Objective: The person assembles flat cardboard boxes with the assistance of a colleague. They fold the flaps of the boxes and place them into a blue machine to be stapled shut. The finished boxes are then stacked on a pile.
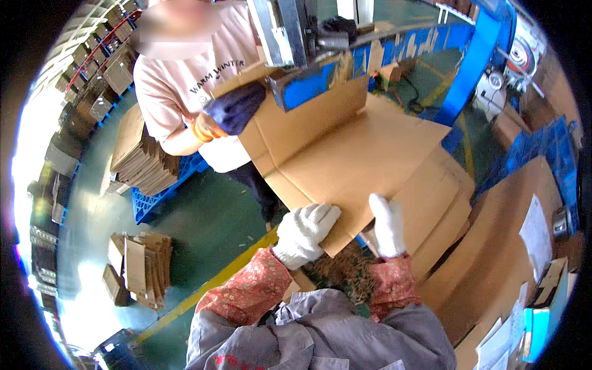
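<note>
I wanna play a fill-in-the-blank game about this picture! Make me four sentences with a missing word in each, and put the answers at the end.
1. The person's left hand and right hand wear ____ gloves.
2. The brown sheet that the left hand touches is made of ____.
3. The line across the green floor is ____.
4. The pallet is colored ____.

Missing words: white; cardboard; yellow; blue

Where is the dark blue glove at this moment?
In the head view, the dark blue glove is left of centre near the top, at the raised edge of the cardboard, just left of the blue beam.
</note>
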